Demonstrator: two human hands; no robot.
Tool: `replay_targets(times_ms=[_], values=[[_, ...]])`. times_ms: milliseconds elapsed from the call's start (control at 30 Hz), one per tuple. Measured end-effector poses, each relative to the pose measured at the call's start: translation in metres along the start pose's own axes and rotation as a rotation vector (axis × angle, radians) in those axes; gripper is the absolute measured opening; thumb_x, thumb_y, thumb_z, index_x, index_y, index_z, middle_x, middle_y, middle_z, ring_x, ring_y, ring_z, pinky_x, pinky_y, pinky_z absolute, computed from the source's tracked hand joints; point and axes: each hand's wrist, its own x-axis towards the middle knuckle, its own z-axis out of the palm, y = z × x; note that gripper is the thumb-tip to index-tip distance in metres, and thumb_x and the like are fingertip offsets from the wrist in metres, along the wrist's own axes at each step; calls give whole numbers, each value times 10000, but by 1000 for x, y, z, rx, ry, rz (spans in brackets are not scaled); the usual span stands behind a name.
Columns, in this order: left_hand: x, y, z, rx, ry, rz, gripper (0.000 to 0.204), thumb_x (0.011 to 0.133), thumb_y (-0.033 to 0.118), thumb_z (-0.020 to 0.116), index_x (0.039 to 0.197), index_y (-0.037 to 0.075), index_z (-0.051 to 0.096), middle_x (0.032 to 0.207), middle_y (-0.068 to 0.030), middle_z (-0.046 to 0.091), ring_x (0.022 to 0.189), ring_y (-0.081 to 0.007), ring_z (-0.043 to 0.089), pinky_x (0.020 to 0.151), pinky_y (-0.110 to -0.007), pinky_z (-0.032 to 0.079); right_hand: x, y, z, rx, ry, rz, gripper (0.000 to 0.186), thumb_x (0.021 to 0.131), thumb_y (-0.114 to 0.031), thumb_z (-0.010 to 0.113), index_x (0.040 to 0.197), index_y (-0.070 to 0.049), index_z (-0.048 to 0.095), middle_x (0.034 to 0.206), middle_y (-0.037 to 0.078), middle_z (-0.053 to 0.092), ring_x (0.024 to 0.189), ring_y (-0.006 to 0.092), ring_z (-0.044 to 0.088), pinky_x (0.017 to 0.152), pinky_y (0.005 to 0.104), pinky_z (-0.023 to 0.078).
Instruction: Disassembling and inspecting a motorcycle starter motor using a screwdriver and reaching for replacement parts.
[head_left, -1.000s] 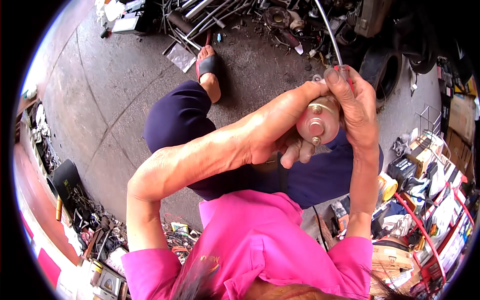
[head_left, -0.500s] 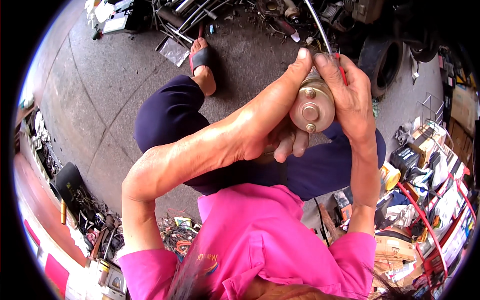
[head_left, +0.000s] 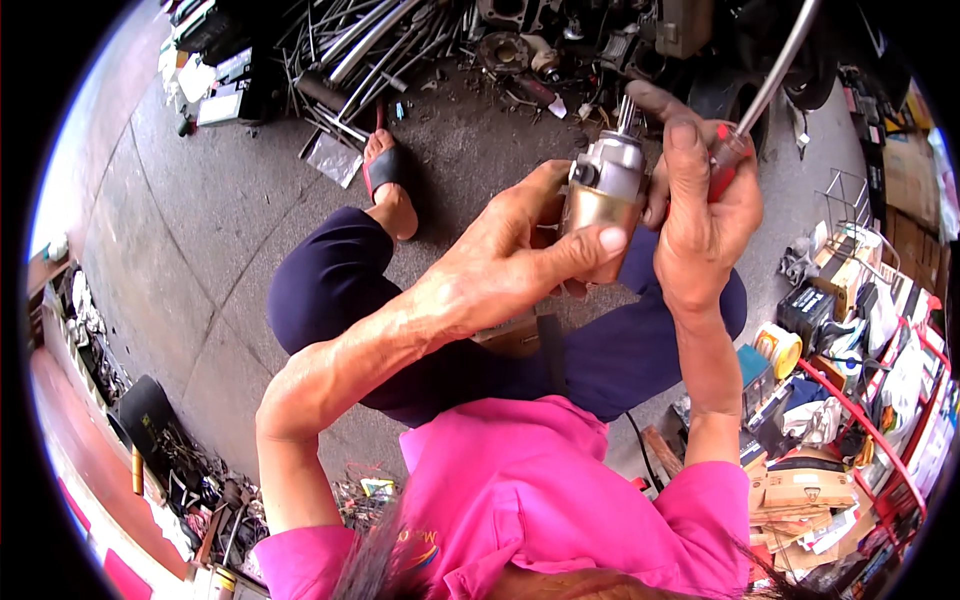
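A small starter motor (head_left: 598, 212), gold-coloured with a silver end and a toothed shaft pointing away from me, is gripped round its body by my left hand (head_left: 500, 250). My left thumb lies across the near part of the casing; the far fingers are partly hidden behind it. Right beside it, my right hand (head_left: 700, 215) is closed round the red handle of a screwdriver (head_left: 775, 75), whose metal blade slants up to the right. My right index finger reaches close to the motor's shaft; whether it touches I cannot tell.
Metal rods (head_left: 350, 50) and greasy machine parts (head_left: 510, 50) lie heaped ahead. A dark tyre (head_left: 715, 92) stands behind my right hand. Boxes, a yellow-lidded tub (head_left: 780, 348) and a red rail (head_left: 850, 400) crowd the right. My sandalled foot (head_left: 385, 165) rests on the concrete floor (head_left: 240, 210).
The motor has turned over, from its flat bolted end facing me to its shaft pointing away. My left grip has shifted round it. My right hand has moved off it slightly, with the screwdriver tilting right.
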Motion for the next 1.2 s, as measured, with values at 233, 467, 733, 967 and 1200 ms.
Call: replay_targets(times_ms=[233, 467, 733, 967, 1200], values=[[7, -12, -5, 33, 90, 140, 665, 806, 224, 692, 1319, 13, 324, 1033, -100, 566, 948, -148, 551, 787, -282, 474, 3, -2, -10, 122, -8, 260, 227, 874, -231, 605, 827, -21, 528, 420, -28, 411, 301, 35, 322, 289, 203, 242], [12, -12, -3, 229, 229, 290, 564, 762, 113, 711, 1231, -16, 425, 1016, -130, 577, 930, -175, 580, 783, -293, 489, 1, -6, -13, 218, -59, 344, 199, 876, -199, 594, 793, -26, 540, 443, -4, 428, 317, 37, 334, 278, 199, 243], [6, -10, -2, 416, 342, 348, 554, 721, 111, 732, 1179, -26, 452, 977, -150, 582, 906, -185, 586, 771, -307, 489, -1, -3, -15, 312, -131, 278, 165, 866, -117, 567, 760, -63, 453, 720, 113, 531, 354, 20, 348, 306, 168, 285], [7, -2, -7, 386, 209, 126, 576, 720, 148, 740, 1166, -63, 444, 896, -119, 600, 838, -167, 588, 750, -276, 477, -4, -8, -14, 186, -184, 246, 160, 828, -113, 634, 815, -35, 496, 772, 61, 625, 450, 9, 461, 350, 152, 353], [6, -7, -11, -92, 84, 194, 605, 770, 142, 711, 1265, 20, 387, 1113, -76, 539, 1039, -141, 504, 858, -319, 447, -4, -6, -9, 126, -159, 85, 183, 832, -94, 625, 804, -25, 457, 1052, 159, 602, 458, 19, 468, 362, 154, 359]])
